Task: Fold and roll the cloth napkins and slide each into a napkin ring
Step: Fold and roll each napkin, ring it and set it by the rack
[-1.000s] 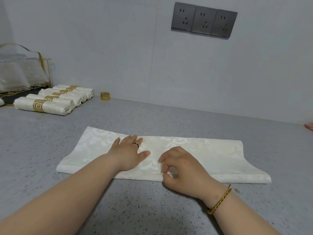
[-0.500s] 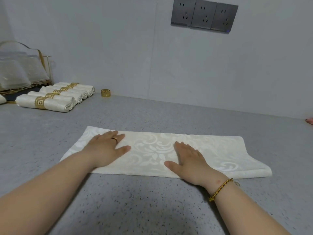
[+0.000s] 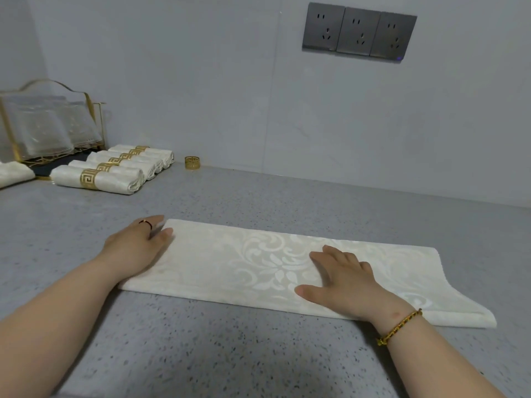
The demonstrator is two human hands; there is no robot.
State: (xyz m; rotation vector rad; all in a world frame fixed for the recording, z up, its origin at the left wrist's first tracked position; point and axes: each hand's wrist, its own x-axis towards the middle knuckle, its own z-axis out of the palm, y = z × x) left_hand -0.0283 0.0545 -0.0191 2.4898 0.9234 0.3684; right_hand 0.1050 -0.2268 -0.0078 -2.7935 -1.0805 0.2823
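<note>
Now the napkin [image 3: 244,265] lies folded near the front edge of the bench [image 3: 258,354]. The left hand [image 3: 138,248] and right hand [image 3: 344,282] press it with straight fingers. It looks soft and light; a short end seems best to grip.

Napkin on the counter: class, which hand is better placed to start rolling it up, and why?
Left, probably: the left hand lies at the left end of the napkin, fingers by its short edge. The right hand rests flat nearer the middle, short of the right end.

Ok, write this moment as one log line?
napkin: folded strip | left hand: flat on its left end | right hand: flat right of middle | loose ring: untouched
</note>
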